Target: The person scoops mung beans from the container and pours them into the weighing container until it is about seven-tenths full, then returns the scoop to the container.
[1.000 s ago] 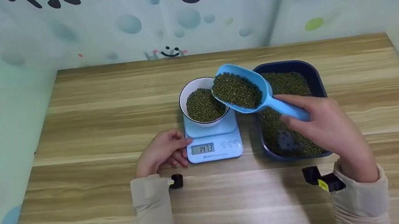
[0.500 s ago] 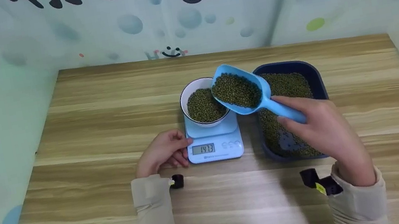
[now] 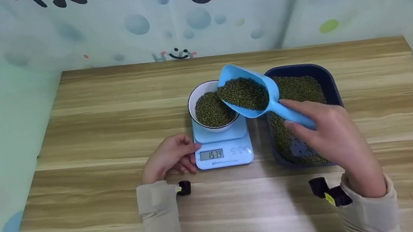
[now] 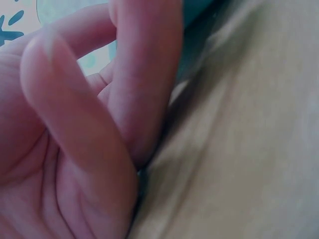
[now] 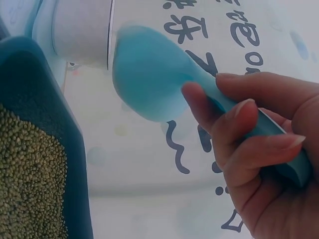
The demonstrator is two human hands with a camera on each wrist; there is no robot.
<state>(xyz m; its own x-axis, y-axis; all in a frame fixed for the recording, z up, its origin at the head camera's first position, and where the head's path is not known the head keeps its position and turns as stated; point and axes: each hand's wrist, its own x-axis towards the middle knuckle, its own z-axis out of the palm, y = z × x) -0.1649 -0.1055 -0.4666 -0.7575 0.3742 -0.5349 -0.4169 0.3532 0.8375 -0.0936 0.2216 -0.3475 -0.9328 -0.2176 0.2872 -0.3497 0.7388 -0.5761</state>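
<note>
My right hand (image 3: pixel 334 127) grips the handle of a light blue scoop (image 3: pixel 274 91), its fingers curled round it in the right wrist view. Small green mung beans (image 3: pixel 245 93) lie in the scoop, whose front lip overlaps the right rim of a white bowl (image 3: pixel 197 92). More beans (image 3: pixel 214 110) fill part of that bowl, which stands on a light blue kitchen scale (image 3: pixel 221 133). The display (image 3: pixel 211 155) seems to read 157.9. Beside the scale's left edge rests my left hand (image 3: pixel 171 156), thumb touching the edge, other fingers loosely bent near the tabletop.
A dark blue tub (image 3: pixel 319 70) of mung beans stands right of the scale, partly under my right hand and the scoop. The wooden table (image 3: pixel 105 121) meets a printed backdrop (image 3: pixel 172 15) behind and pale side walls.
The scoop has tipped a little further toward the bowl, and its beans have slid toward the lip. The scale reading has risen from 147.3. My left hand stays put.
</note>
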